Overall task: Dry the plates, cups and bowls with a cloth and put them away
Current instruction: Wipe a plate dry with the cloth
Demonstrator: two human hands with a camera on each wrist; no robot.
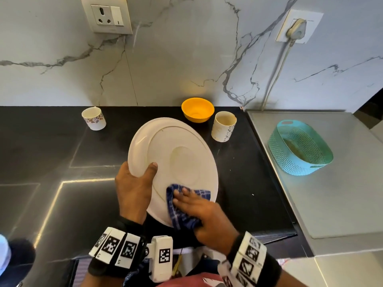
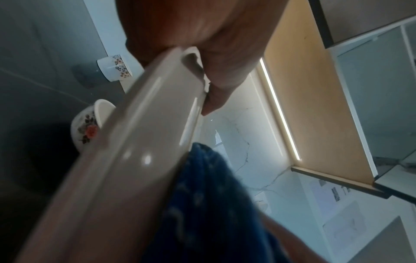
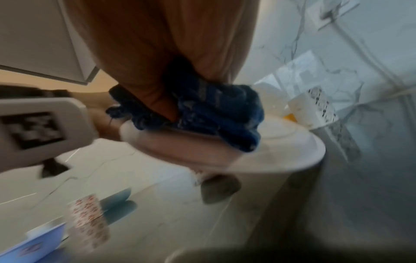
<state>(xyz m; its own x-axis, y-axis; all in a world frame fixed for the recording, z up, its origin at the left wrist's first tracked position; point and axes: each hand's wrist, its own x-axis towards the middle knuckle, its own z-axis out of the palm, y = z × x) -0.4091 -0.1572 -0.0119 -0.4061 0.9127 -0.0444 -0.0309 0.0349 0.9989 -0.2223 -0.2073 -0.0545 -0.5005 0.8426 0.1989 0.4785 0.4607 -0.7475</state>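
Observation:
A large white plate (image 1: 178,154) is held tilted above the black counter, underside toward me. My left hand (image 1: 134,187) grips its left rim, thumb on the visible face and fingers behind. My right hand (image 1: 199,210) presses a blue patterned cloth (image 1: 182,212) flat against the plate's lower part, fingers stretched over the cloth. In the left wrist view the plate's rim (image 2: 144,142) runs edge-on with the cloth (image 2: 209,204) beside it. The right wrist view shows the cloth (image 3: 220,121) bunched under my palm on the plate (image 3: 281,153).
On the counter behind the plate stand an orange bowl (image 1: 197,109), a white patterned cup (image 1: 223,126) to its right and a floral cup (image 1: 94,118) at the left. A teal mesh basket (image 1: 299,143) sits on the steel surface at the right.

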